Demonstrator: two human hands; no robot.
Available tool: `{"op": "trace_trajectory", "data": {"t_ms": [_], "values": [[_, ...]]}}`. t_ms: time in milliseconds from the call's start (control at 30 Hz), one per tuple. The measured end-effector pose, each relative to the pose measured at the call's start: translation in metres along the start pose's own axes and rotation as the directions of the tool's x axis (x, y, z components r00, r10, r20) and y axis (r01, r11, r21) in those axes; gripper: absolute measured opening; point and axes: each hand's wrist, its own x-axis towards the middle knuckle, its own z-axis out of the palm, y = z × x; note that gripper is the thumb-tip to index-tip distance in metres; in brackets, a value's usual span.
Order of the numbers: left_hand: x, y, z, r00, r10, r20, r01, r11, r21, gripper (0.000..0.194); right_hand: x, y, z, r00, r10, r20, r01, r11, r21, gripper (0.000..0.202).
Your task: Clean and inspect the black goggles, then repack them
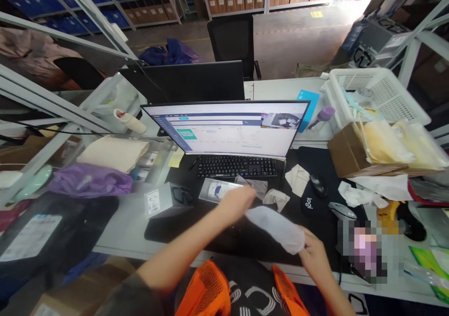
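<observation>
A long, pale, sheer pouch stretches between my two hands above the black desk mat. Its right end is gripped by my right hand, whose fingers are closed. My left hand is closed near the pouch's other end; what its fingers hold, if anything, is hidden. Just beyond the left hand lies a flat clear packet with a blue and white picture. A small see-through bag and a crumpled light cloth lie on the mat behind the hands.
A lit monitor stands behind a black keyboard. To the left are a grey box and a purple bag. On the right are a mouse, a cardboard box and a white basket.
</observation>
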Motion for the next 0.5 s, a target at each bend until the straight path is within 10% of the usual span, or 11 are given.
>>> {"op": "trace_trajectory", "data": {"t_ms": [200,500], "values": [[0.093,-0.101,0.025,0.962,0.156,0.224,-0.175,0.982,0.066,0.027,-0.032,0.037,-0.053,0.968,0.174,-0.184,-0.174,0.985,0.013,0.029],[0.112,-0.123,0.061,0.881,0.294,0.370,-0.293,0.954,-0.060,0.028,-0.062,0.030,-0.036,0.916,0.346,-0.201,-0.321,0.936,0.146,0.030]]}}
